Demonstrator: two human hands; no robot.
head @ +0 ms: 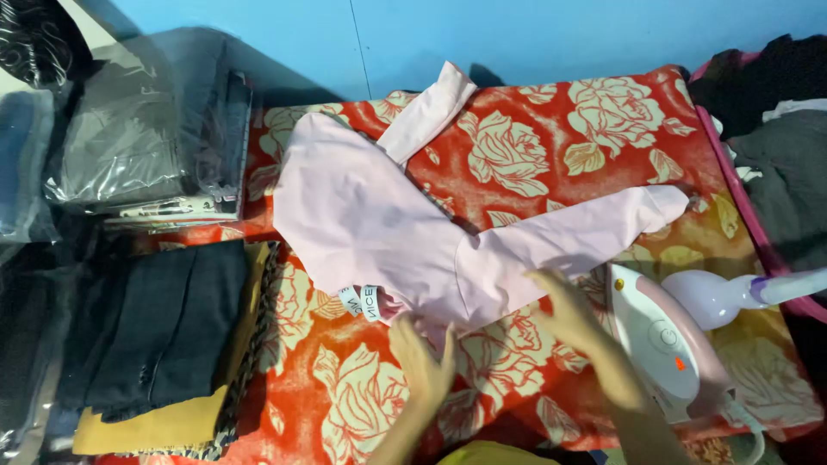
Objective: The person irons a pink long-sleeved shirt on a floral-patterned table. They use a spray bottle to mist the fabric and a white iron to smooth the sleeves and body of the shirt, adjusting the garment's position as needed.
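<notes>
A pale pink long-sleeved garment (379,224) lies spread on a red cloth with cream roses (551,146). One sleeve reaches up toward the blue wall, the other stretches right. White tags hang at its lower edge. My left hand (424,357) rests flat on the cloth just below the garment's hem, fingers apart. My right hand (573,314) is blurred, fingers spread, touching the garment's lower right edge under the sleeve. Neither hand grips anything.
A pink and white iron (668,344) lies on the cloth at right, beside a purple and white handled device (732,297). Folded dark and yellow clothes (164,344) stack at left, bagged clothes (146,138) behind them. Dark garments (775,129) pile at right.
</notes>
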